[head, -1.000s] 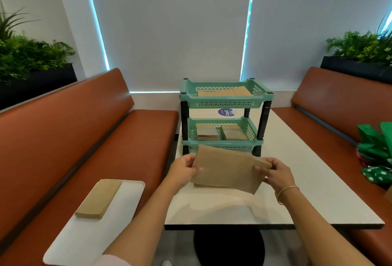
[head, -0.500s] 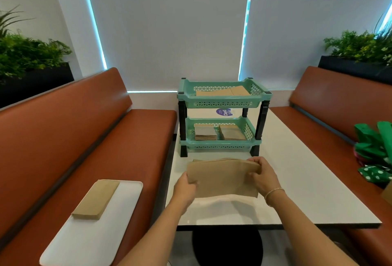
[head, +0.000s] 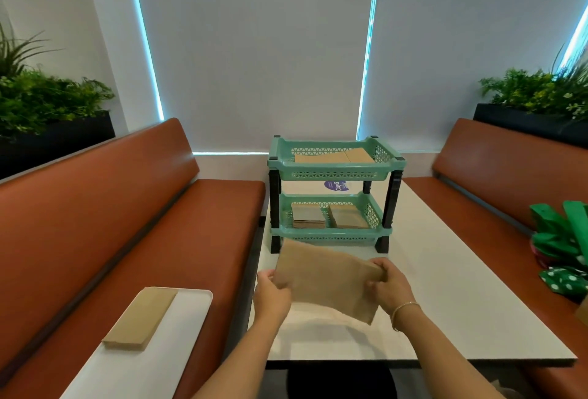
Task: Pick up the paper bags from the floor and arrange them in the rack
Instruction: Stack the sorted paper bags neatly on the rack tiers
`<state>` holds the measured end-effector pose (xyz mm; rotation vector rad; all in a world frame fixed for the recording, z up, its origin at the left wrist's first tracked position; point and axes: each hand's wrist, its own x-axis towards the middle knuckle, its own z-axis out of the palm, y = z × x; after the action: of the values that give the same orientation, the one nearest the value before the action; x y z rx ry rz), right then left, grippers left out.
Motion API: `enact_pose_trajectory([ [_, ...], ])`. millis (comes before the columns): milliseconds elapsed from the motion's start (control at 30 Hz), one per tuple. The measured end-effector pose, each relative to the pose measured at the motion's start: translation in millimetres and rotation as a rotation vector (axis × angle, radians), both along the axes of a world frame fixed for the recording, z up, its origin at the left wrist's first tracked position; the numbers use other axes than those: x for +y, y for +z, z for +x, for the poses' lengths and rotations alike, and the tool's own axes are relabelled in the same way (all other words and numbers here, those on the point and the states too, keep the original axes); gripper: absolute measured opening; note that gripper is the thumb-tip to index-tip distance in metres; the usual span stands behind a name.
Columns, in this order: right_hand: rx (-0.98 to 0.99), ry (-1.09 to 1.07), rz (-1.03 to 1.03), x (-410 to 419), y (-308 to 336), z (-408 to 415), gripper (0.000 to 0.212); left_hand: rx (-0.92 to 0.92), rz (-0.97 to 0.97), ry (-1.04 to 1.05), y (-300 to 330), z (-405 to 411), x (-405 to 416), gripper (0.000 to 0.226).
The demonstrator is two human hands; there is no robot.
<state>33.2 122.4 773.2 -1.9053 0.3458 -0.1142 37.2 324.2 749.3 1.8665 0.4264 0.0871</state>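
Both hands hold one flat brown paper bag (head: 329,281) above the white desk (head: 461,312): the left hand (head: 272,292) grips its left edge and the right hand (head: 386,284) pinches its right edge, the bag tilted between them. Just beyond the hands stands the green two-tier rack (head: 332,191), with paper bag stacks on both tiers; to the left of the left hand, another folded bag (head: 140,319) lies on a white tray (head: 184,312) on the bench seat

One readable label, seen through the rack

A purple sticker (head: 336,185) on the tabletop (head: 445,271) behind the rack (head: 334,172) carries white lettering that looks like "ClayG"; its smaller print is illegible.
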Motion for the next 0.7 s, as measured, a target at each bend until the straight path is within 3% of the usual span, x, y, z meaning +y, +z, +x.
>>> enact_pose_trajectory([
  [67, -0.026, -0.03, 0.275, 5, 12, 1, 0.038, 0.01, -0.068, 0.119, 12, 3, -6, 0.086],
  [133, -0.04, -0.016, 0.588, 12, 24, 2, 0.034, 0.05, -0.226, 0.05, 23, 4, -16, 0.106],
  [167, -0.045, -0.013, 0.702, 17, 29, 3, 0.033, 0.067, -0.338, -0.046, 28, 3, -23, 0.101],
  [233, -0.047, -0.019, 0.858, 28, 35, 6, 0.032, 0.072, -0.461, -0.258, 35, 2, -39, 0.067],
  [300, -0.038, -0.027, 0.956, 37, 39, 9, 0.033, 0.005, -0.524, -0.281, 44, 0, -52, 0.041],
  [467, -0.036, -0.015, 0.962, 36, 59, 16, 0.038, -0.146, -0.68, -0.142, 81, 25, -41, 0.028],
  [700, -0.115, 0.024, 0.979, 39, 92, 40, 0.039, -0.24, -0.649, -0.123, 150, 70, -40, 0.027],
])
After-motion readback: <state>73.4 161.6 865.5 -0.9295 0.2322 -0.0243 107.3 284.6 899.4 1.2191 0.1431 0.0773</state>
